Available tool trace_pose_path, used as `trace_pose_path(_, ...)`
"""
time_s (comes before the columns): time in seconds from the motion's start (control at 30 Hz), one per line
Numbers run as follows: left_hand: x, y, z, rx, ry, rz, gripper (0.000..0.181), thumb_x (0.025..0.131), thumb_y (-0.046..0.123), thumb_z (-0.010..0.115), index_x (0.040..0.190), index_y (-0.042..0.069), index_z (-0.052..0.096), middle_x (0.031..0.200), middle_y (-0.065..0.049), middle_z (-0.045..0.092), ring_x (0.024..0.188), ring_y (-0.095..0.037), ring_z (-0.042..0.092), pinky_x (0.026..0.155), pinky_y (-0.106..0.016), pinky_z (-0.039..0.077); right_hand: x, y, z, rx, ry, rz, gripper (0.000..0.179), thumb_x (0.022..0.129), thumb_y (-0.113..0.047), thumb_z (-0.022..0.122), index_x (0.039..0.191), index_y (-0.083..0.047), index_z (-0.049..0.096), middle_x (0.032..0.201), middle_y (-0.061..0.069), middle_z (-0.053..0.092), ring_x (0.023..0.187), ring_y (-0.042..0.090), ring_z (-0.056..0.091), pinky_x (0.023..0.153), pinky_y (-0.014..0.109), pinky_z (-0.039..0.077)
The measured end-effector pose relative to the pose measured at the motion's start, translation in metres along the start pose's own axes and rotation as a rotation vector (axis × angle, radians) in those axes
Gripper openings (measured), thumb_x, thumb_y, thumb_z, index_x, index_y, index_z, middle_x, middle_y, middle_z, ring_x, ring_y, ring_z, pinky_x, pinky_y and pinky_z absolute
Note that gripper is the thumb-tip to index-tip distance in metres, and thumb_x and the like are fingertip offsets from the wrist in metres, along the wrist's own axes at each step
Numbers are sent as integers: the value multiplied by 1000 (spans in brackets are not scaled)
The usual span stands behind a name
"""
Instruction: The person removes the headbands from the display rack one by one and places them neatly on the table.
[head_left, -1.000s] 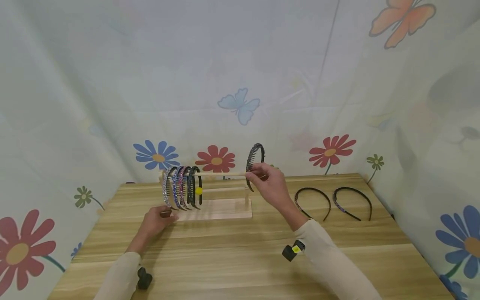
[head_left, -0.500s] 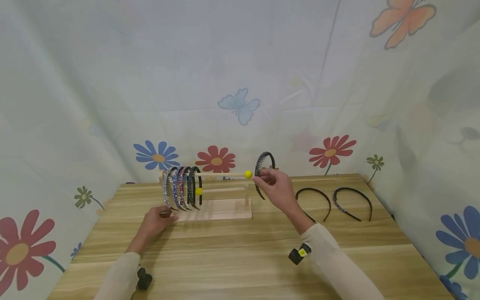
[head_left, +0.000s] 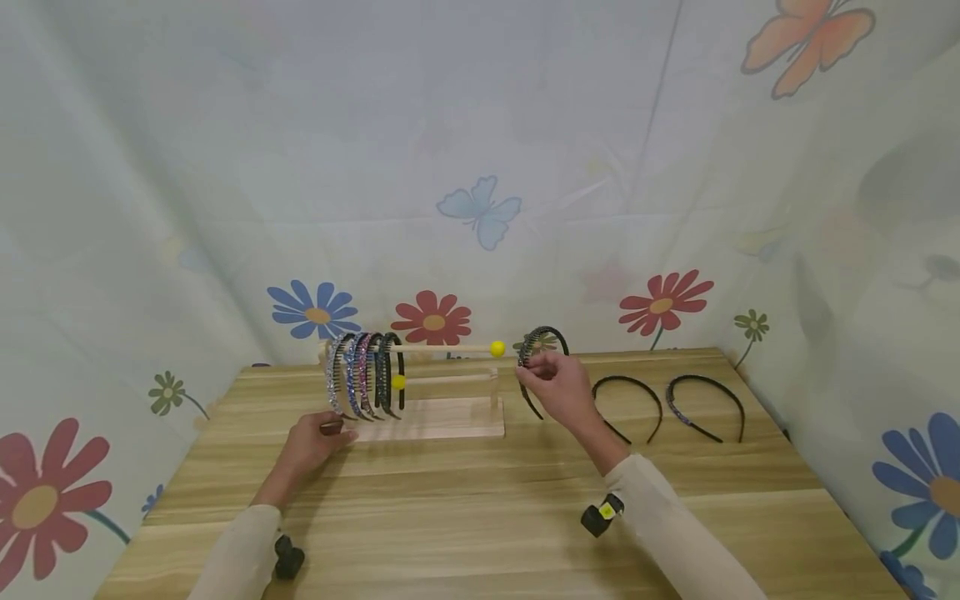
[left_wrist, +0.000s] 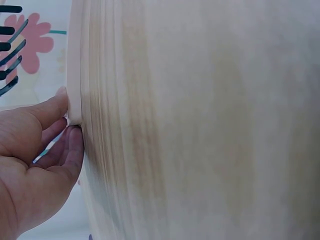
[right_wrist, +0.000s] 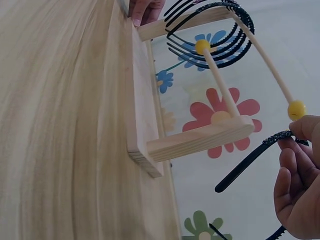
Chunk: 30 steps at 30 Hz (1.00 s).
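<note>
In the head view a wooden rack stands on the table, with several glittery headbands hanging at the left of its upper rod. My left hand is at the left end of the rack's base. The left wrist view shows its thumb and fingers pinching the base's corner. Just right of the rod's yellow ball end, my right hand pinches a dark, toothed headband by one side. This headband is upright and apart from the rod; the fingers hide part of it.
Two more dark headbands, one nearer and one farther right, lie on the wood-grain table. A shorter lower rod ends in a second yellow ball. A flower-printed cloth hangs behind.
My right hand has moved right and down with the headband, away from the rod's end, uncovering the yellow ball there. My left hand and the hanging headbands have stayed put.
</note>
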<state>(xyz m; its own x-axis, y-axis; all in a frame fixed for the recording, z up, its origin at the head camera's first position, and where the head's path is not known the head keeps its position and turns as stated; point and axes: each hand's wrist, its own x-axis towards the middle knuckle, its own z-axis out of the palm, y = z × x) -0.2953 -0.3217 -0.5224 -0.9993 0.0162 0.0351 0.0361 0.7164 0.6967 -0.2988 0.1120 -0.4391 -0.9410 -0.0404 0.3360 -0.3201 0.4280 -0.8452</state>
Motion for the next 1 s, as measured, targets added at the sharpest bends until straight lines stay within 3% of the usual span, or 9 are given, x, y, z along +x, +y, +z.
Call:
trace_pose_path(0.5,-1,-2,0,-8,1,9,46,95,19,74,129,-10,63,128,-34,63,117,-48,64,98,-56,55,-2,24,13,-132,0,90,20,90,-29,80,96,-10,77,90,4,76,84,19,71,76,42,60)
trace_pose_path(0.73,0,-2,1,-6,-3,-1,46,95,19,74,129,-10,63,129,-34,63,118,-48,63,97,-55,56,-3,34,14,-142,1,119,20,89,-29,81,93,-10,76,89,4,76,80,18,71,70,38,60)
trace_pose_path(1.0,-1,-1,1,-1,-4,-10,46,95,20,74,128,-9,64,129,-34,63,119,-48,63,97,-55,55,-2,39,14,-174,4,154,21,89,-30,81,93,-10,77,87,2,76,78,16,71,72,40,61)
